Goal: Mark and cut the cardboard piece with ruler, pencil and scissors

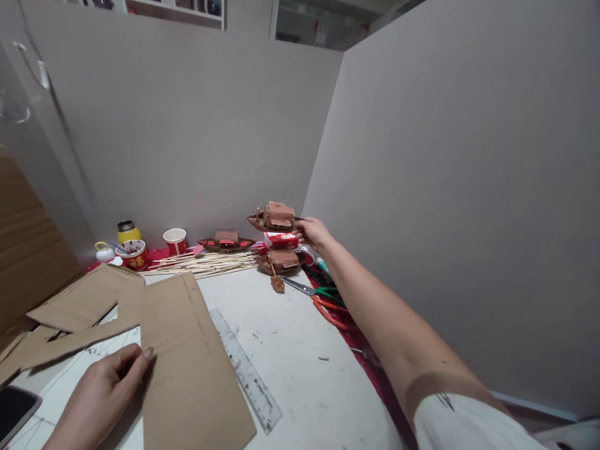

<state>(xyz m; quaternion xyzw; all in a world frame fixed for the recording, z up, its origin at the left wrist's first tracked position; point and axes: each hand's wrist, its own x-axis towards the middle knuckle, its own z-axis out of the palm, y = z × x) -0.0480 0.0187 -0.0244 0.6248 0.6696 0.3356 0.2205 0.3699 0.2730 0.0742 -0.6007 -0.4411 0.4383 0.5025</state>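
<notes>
At the back right, my right hand [315,235] is closed on the stern end of a small brown model boat [279,216] with a reddish-brown cabin, held up above the table. Below it rests a second model boat [281,260], with a small brown paddle-like piece [277,284] in front. A third model boat [226,240] stands further left, against the back wall. My left hand [110,384] lies at the lower left, fingers curled, thumb over the left edge of a long cardboard piece [182,362]. A clear ruler [248,372] lies along that cardboard's right side.
Thin wooden sticks [206,264] spread along the back. Scissors [304,288] with orange handles lie at the right edge. Paper cups [175,240], a yellow bottle [129,232], cut cardboard [89,297] and a phone [15,412] occupy the left. Grey partitions [445,175] enclose the table.
</notes>
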